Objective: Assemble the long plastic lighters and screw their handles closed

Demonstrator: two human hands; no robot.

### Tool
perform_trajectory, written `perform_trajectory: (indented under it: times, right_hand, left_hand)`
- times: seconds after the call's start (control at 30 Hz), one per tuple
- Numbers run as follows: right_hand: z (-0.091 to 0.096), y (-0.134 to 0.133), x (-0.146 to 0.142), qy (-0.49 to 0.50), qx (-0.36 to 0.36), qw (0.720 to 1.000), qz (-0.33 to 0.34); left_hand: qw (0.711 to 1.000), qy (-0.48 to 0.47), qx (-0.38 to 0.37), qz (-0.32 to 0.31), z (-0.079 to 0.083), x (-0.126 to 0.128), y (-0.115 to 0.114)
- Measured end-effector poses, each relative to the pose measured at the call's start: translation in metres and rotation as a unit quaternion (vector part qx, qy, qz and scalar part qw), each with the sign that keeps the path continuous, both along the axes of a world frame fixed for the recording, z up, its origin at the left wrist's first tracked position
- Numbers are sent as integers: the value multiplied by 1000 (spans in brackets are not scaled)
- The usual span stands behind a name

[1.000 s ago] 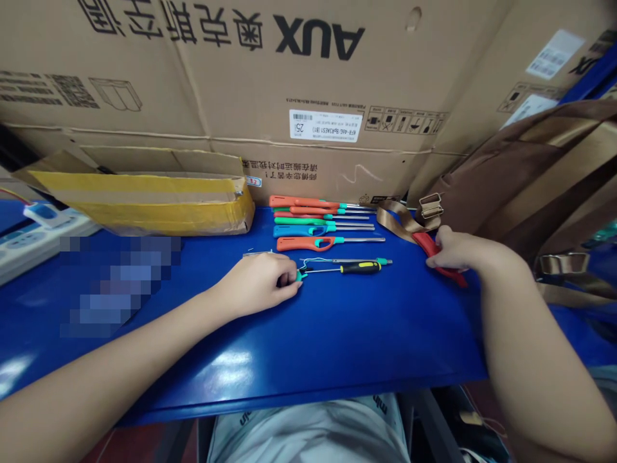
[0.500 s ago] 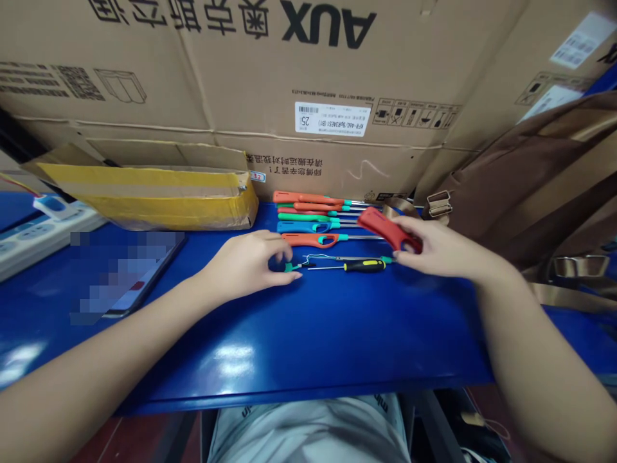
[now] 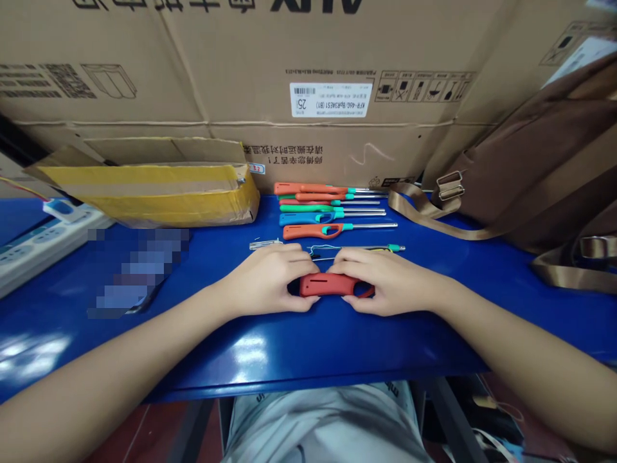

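A red lighter handle (image 3: pixel 328 285) lies level between my two hands, low over the table. No metal tube shows on it. My left hand (image 3: pixel 270 276) is closed round its left end, thumb in front and fingers behind. The right end, by the trigger loop, is pinched in my right hand (image 3: pixel 395 283). Just behind the hands are a thin metal tube with a teal end (image 3: pixel 397 247) and a white wire (image 3: pixel 325 247). The screwdriver is mostly hidden by my right hand. Small metal parts (image 3: pixel 264 244) lie beyond my left hand.
Several gas lighters, the nearest an orange one (image 3: pixel 308 231), lie in a row on the blue table (image 3: pixel 299 354). A yellow-taped cardboard box (image 3: pixel 164 206), a phone (image 3: pixel 139 276) and a power strip (image 3: pixel 43 247) are left. A brown bag (image 3: pixel 540 154) with straps stands right.
My right hand has brought the red handle left and nearer to me. My left hand, open before near the wire, has closed on the handle's other end.
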State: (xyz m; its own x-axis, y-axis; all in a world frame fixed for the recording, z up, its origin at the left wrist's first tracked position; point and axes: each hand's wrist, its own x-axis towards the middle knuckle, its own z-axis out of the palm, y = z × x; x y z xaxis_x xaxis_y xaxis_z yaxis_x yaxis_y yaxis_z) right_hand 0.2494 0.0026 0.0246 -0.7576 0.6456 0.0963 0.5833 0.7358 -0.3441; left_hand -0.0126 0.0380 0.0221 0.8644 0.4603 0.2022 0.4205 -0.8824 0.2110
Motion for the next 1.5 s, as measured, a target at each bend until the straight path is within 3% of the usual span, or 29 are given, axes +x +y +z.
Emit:
perform_trajectory:
  times: [0.37, 0.6, 0.67, 0.8, 0.9, 1.2, 1.37, 1.5]
  right_hand:
    - [-1, 0, 0, 17, 38, 999, -1]
    - [-1, -3, 2, 73, 5, 995, 64]
    - [-1, -1, 4, 90, 16, 995, 41]
    - [0, 10, 14, 58, 108, 990, -72]
    - [0, 20, 26, 14, 119, 985, -125]
    - [-1, 28, 39, -26, 52, 994, -88]
    - [3, 28, 43, -15, 54, 994, -97]
    - [9, 32, 55, -33, 101, 983, -148]
  left_hand:
    - [997, 62, 29, 25, -2, -5, 5]
    - [998, 56, 30, 4, -1, -11, 7]
    - [998, 47, 27, -25, 1, -11, 7]
    - [997, 37, 20, -59, 1, -9, 3]
    - [996, 36, 25, -77, 1, -6, 0]
    - [992, 23, 32, -116, 4, -5, -6]
    - [992, 34, 34, -119, 2, -6, -5]
    - [992, 40, 23, -113, 4, -7, -4]
